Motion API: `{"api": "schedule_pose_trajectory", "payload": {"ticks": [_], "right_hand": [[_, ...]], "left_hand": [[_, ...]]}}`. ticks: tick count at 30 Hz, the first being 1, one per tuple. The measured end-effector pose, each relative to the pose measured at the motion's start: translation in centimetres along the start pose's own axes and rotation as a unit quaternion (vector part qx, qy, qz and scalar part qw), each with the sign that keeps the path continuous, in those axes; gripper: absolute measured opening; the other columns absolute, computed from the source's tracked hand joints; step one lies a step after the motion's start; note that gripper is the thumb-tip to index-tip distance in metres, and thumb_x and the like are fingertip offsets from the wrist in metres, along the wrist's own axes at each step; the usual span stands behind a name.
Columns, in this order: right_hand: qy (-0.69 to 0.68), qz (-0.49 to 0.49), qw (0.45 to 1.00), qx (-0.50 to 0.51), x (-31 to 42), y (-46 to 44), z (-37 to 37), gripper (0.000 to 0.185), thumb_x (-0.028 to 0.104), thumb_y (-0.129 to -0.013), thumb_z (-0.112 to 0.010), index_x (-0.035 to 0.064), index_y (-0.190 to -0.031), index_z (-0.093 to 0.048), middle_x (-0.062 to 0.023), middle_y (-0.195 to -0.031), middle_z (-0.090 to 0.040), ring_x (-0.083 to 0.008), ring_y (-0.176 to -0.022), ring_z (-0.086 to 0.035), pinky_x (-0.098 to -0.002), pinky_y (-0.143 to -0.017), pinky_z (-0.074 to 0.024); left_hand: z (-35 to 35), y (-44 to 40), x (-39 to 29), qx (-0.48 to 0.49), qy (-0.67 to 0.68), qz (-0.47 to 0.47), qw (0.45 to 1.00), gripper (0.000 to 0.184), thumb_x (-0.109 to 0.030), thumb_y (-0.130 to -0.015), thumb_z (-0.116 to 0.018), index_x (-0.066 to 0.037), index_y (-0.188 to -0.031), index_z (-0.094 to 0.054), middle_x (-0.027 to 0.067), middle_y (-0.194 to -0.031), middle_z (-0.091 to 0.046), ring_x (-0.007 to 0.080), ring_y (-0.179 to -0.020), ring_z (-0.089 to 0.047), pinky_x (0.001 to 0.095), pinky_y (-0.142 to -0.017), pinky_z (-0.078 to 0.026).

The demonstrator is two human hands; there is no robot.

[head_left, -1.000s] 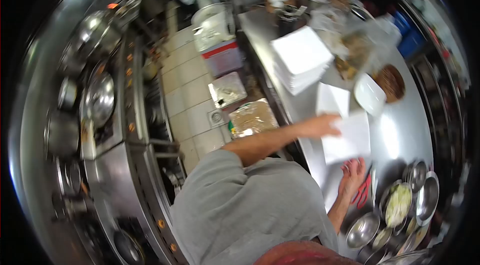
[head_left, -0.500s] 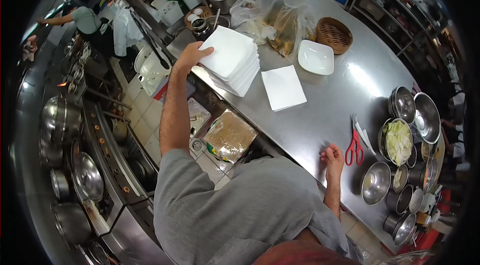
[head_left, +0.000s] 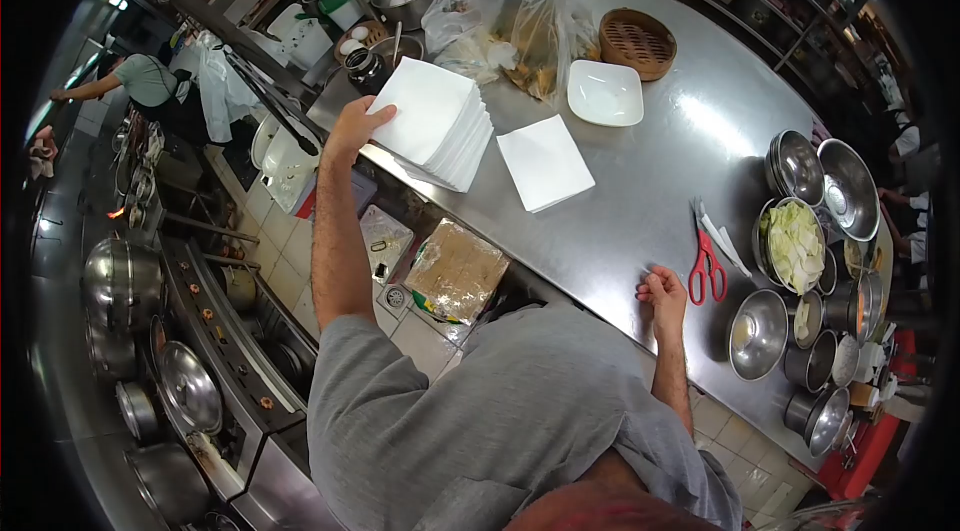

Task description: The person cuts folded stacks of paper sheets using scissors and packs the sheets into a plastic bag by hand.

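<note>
My left hand (head_left: 352,127) grips the near left corner of a tall stack of white paper sheets (head_left: 425,111), thumb on top and the other fingers mostly hidden. The stack rests at the edge of the steel table (head_left: 640,191). A thinner pile of the same white sheets (head_left: 546,163) lies flat to its right, just below a white square dish (head_left: 605,93). Over the table's near edge, my right hand (head_left: 662,297) is loosely curled, fingers slightly apart, with nothing seen in it. Red-handled scissors (head_left: 706,266) lie just right of it.
Metal bowls, one holding cut cabbage (head_left: 795,243), crowd the right end. A bamboo steamer (head_left: 637,43), plastic bags (head_left: 545,16) and a dark jar (head_left: 367,71) stand along the back. Stoves (head_left: 215,301) line the left; another person (head_left: 150,81) works at far left.
The whole view has shifted slightly. My left hand keeps its hold on the stack, and my right hand stays curled by the scissors. The sheets lie as before.
</note>
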State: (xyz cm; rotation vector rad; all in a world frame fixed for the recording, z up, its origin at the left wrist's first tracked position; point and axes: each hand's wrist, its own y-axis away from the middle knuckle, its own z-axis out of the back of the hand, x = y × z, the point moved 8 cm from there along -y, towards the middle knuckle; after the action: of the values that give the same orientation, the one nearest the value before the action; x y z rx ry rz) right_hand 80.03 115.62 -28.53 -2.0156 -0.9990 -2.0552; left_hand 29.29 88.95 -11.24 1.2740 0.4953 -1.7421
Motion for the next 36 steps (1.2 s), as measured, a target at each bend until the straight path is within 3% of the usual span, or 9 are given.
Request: {"api": "schedule_pose_trajectory", "payload": {"ticks": [3, 5, 7, 9, 11, 13, 19, 23, 36], "right_hand": [[-0.002, -0.009, 1.000, -0.009, 0.0, 0.1, 0.1, 0.022, 0.009, -0.088, -0.056, -0.0023, -0.106, -0.055, -0.0047, -0.080, -0.058, -0.0110, -0.064, -0.056, -0.0230, -0.056, -0.0482], [0.022, -0.002, 1.000, 0.001, 0.5, 0.3, -0.1, 0.022, 0.008, -0.087, -0.055, -0.0032, -0.107, -0.055, -0.0051, -0.080, -0.059, -0.0109, -0.065, -0.057, -0.0229, -0.057, -0.0481], [0.021, -0.009, 1.000, -0.016, 0.3, 0.4, 0.1, 0.023, 0.008, -0.087, -0.056, -0.0034, -0.106, -0.055, -0.0051, -0.081, -0.059, -0.0107, -0.066, -0.056, -0.0228, -0.058, -0.0478], [0.041, 0.015, 0.999, 0.008, 0.2, 0.2, -0.2, 0.022, 0.009, -0.087, -0.056, -0.0026, -0.106, -0.056, -0.0046, -0.081, -0.059, -0.0103, -0.067, -0.056, -0.0223, -0.058, -0.0472], [0.054, 0.022, 0.998, 0.006, 0.4, 0.1, -0.4, 0.022, 0.009, -0.087, -0.056, -0.0020, -0.106, -0.056, -0.0040, -0.081, -0.059, -0.0098, -0.067, -0.056, -0.0220, -0.058, -0.0466], [0.066, 0.029, 0.997, 0.008, 0.5, 0.4, -0.7, 0.021, 0.009, -0.087, -0.057, -0.0013, -0.105, -0.057, -0.0035, -0.081, -0.059, -0.0094, -0.068, -0.056, -0.0217, -0.058, -0.0461], [0.090, 0.043, 0.995, 0.016, 0.7, 1.3, -1.1, 0.021, 0.011, -0.087, -0.058, 0.0002, -0.105, -0.057, -0.0020, -0.079, -0.059, -0.0079, -0.068, -0.055, -0.0211, -0.060, -0.0449], [0.076, 0.041, 0.996, 0.017, 0.7, 1.4, -1.0, 0.021, 0.011, -0.086, -0.059, 0.0003, -0.105, -0.058, -0.0017, -0.078, -0.059, -0.0075, -0.068, -0.055, -0.0210, -0.060, -0.0448], [0.028, 0.057, 0.979, 0.192, 6.1, -2.3, -13.2, 0.037, 0.027, -0.088, -0.059, -0.0004, -0.112, -0.055, -0.0048, -0.093, -0.062, -0.0117, -0.078, -0.057, -0.0257, -0.067, -0.0480]], "left_hand": [[1.3, -0.9, -0.3, -0.069, -0.164, -0.094, 0.980, 0.042, -0.024, -0.076, -0.071, 0.004, -0.104, -0.058, 0.0120, -0.092, -0.065, 0.0209, -0.078, -0.061, 0.0314, -0.073, -0.047], [0.6, 2.9, -5.5, -0.265, -0.386, -0.209, 0.859, 0.037, -0.019, -0.073, -0.071, 0.000, -0.103, -0.059, 0.0176, -0.097, -0.061, 0.0319, -0.092, -0.057, 0.0395, -0.079, -0.045], [-3.8, 7.4, -10.6, -0.287, -0.358, -0.402, 0.792, 0.028, -0.014, -0.074, -0.069, -0.003, -0.098, -0.061, 0.0151, -0.093, -0.060, 0.0330, -0.092, -0.055, 0.0412, -0.079, -0.043], [-9.8, 8.3, -10.1, -0.154, -0.207, -0.441, 0.860, 0.021, -0.010, -0.073, -0.068, -0.005, -0.093, -0.062, 0.0129, -0.093, -0.060, 0.0320, -0.090, -0.055, 0.0411, -0.079, -0.042], [-17.6, 9.0, -7.5, 0.036, -0.175, -0.424, 0.888, 0.019, -0.014, -0.073, -0.068, -0.006, -0.090, -0.063, 0.0115, -0.092, -0.060, 0.0298, -0.090, -0.055, 0.0409, -0.080, -0.041], [-23.5, 9.4, -3.7, 0.083, -0.255, -0.411, 0.871, 0.019, -0.019, -0.073, -0.068, -0.007, -0.088, -0.063, 0.0089, -0.089, -0.060, 0.0274, -0.089, -0.056, 0.0393, -0.081, -0.041], [-27.9, 9.7, -1.3, -0.001, -0.367, -0.416, 0.832, 0.020, -0.022, -0.074, -0.068, -0.005, -0.083, -0.063, 0.0084, -0.085, -0.061, 0.0296, -0.084, -0.056, 0.0399, -0.074, -0.046], [-28.1, 8.5, -0.1, 0.064, -0.383, -0.375, 0.842, 0.018, -0.021, -0.076, -0.066, -0.004, -0.084, -0.064, 0.0080, -0.089, -0.062, 0.0295, -0.085, -0.057, 0.0392, -0.075, -0.046], [-26.2, 10.7, -3.8, 0.004, -0.217, -0.405, 0.888, 0.011, -0.013, -0.081, -0.060, -0.003, -0.084, -0.063, 0.0096, -0.088, -0.063, 0.0296, -0.083, -0.058, 0.0384, -0.072, -0.048]]}}
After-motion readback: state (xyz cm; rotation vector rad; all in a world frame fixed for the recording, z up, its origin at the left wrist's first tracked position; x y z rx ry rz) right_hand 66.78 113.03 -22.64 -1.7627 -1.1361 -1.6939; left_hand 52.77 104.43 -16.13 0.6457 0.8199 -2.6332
